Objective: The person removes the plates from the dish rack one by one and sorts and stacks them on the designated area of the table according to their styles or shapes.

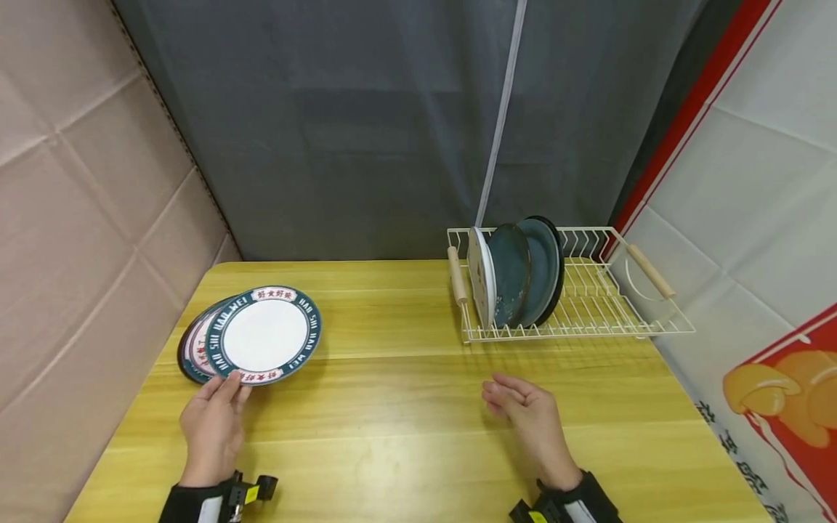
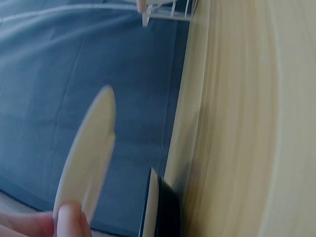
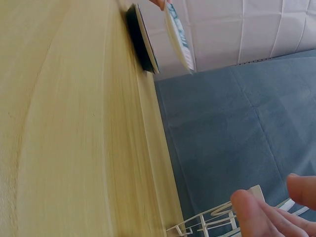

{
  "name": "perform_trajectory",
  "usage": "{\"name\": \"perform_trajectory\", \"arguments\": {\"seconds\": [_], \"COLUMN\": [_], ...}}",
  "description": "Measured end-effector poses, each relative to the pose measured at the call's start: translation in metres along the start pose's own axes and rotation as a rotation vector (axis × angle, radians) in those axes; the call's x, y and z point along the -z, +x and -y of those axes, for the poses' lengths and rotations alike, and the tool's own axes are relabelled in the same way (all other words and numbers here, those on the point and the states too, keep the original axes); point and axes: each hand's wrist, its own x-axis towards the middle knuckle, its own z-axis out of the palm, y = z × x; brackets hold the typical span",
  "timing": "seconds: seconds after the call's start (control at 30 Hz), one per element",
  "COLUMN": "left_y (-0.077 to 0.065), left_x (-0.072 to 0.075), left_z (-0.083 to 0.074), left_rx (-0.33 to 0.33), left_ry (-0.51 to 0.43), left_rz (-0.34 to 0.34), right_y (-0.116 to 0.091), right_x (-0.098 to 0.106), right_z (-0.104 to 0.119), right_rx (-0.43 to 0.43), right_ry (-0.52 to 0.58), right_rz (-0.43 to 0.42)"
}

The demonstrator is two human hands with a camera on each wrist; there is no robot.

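My left hand (image 1: 214,428) pinches the near edge of a white plate (image 1: 264,335) with a teal rim bearing letters and red patches. In the left wrist view, this plate (image 2: 86,158) is tilted and raised off the table. Under it, at the table's left, lies a small stack of plates (image 1: 188,352), partly hidden; its lowest has a dark outside. My right hand (image 1: 526,418) hovers over the table in front of the dish rack, fingers loosely bent and holding nothing. The right wrist view shows its fingertips (image 3: 244,207) apart.
The white wire dish rack (image 1: 608,290) with wooden handles stands at the back right. Upright in its left part are a white plate (image 1: 480,280), blue-green plates (image 1: 508,276) and a dark-edged one. A grey curtain (image 1: 366,145) hangs behind the wooden table (image 1: 379,421); pale walls flank it.
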Motion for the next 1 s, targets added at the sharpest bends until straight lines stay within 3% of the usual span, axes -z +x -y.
{"name": "perform_trajectory", "arguments": {"seconds": [0.2, 0.43, 1.0], "left_y": [0.018, 0.028, 0.03], "left_x": [0.009, 0.012, 0.015], "left_z": [-0.004, -0.003, 0.0], "left_rx": [0.005, 0.016, 0.03], "left_ry": [-0.084, -0.142, -0.182], "left_rz": [-0.056, -0.097, -0.122], "right_y": [0.001, 0.001, 0.002], "right_x": [0.001, 0.003, 0.004], "right_z": [-0.001, -0.003, -0.007], "right_rx": [0.005, -0.004, -0.014], "right_ry": [0.023, 0.011, 0.042], "right_rz": [-0.022, -0.04, -0.053]}}
